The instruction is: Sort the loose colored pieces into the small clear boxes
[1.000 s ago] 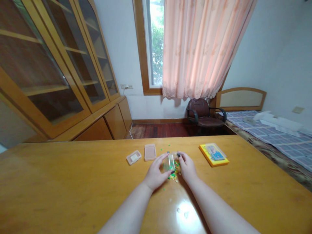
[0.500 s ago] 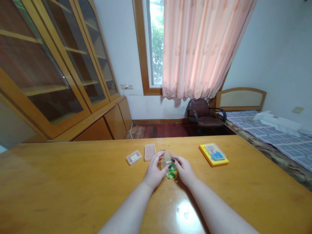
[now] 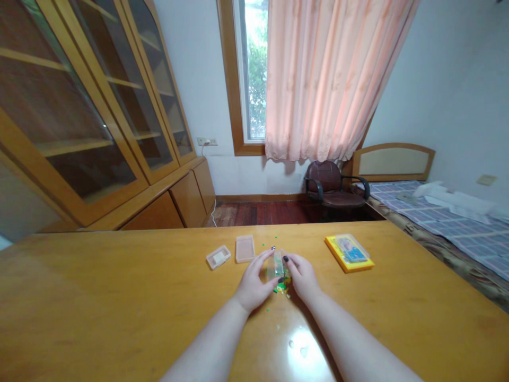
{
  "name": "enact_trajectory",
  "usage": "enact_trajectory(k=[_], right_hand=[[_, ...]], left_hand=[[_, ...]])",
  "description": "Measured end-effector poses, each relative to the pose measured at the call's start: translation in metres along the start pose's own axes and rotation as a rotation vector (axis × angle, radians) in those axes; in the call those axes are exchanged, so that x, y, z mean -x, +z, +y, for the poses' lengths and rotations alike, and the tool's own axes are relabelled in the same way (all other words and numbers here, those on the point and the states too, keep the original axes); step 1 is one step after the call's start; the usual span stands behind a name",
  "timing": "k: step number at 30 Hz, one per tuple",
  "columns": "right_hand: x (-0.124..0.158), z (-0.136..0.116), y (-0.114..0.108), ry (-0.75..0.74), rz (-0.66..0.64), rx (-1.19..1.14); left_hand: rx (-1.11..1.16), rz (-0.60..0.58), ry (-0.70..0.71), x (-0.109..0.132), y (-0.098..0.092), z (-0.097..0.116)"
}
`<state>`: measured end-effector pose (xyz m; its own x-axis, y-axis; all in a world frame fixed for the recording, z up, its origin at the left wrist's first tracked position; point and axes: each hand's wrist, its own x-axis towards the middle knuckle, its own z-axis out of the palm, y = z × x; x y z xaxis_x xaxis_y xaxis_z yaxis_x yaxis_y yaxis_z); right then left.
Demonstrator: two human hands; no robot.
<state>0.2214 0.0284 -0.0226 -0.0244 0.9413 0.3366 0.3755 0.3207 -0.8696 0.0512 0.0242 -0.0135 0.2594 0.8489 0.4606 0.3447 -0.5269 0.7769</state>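
Between my two hands is a small clear plastic box [image 3: 278, 263], tilted over a pile of tiny green and yellow pieces [image 3: 282, 288] on the table. My left hand [image 3: 254, 284] grips the box from the left, thumb at its near edge and fingers along the far side. From the right, my right hand [image 3: 301, 276] holds it with the fingertips. A few green bits lie loose around the pile. Left of my hands rest a pinkish plastic lid or tray [image 3: 245, 249] and a smaller clear case [image 3: 218, 257] with a white piece in it.
A yellow box [image 3: 338, 260] with a clear, picture-covered case on top lies to the right on the wooden table [image 3: 119, 307]. Beyond the far table edge stand a brown armchair [image 3: 326, 180] and a bed [image 3: 445, 223]. A glass-doored cabinet [image 3: 91, 106] rises on the left.
The clear box has turned and tipped between my hands, and more of the colored pile shows beneath it. My left thumb has shifted slightly right and nearer.
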Motion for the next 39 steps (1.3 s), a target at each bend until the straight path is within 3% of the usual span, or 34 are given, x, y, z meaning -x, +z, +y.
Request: enact_trajectory(k=[11, 29, 39], right_hand=[[-0.0001, -0.0044, 0.0003, 0.003, 0.004, -0.003], [-0.0021, -0.0021, 0.0012, 0.032, -0.025, 0.033], [-0.0008, -0.0015, 0.0023, 0.06, -0.059, 0.035]], left_hand=[[0.078, 0.042, -0.043, -0.0009, 0.0034, -0.007], [-0.03, 0.022, -0.036, -0.0006, 0.0044, -0.0041], [0.061, 0.064, -0.095, -0.0023, 0.0074, -0.0081]])
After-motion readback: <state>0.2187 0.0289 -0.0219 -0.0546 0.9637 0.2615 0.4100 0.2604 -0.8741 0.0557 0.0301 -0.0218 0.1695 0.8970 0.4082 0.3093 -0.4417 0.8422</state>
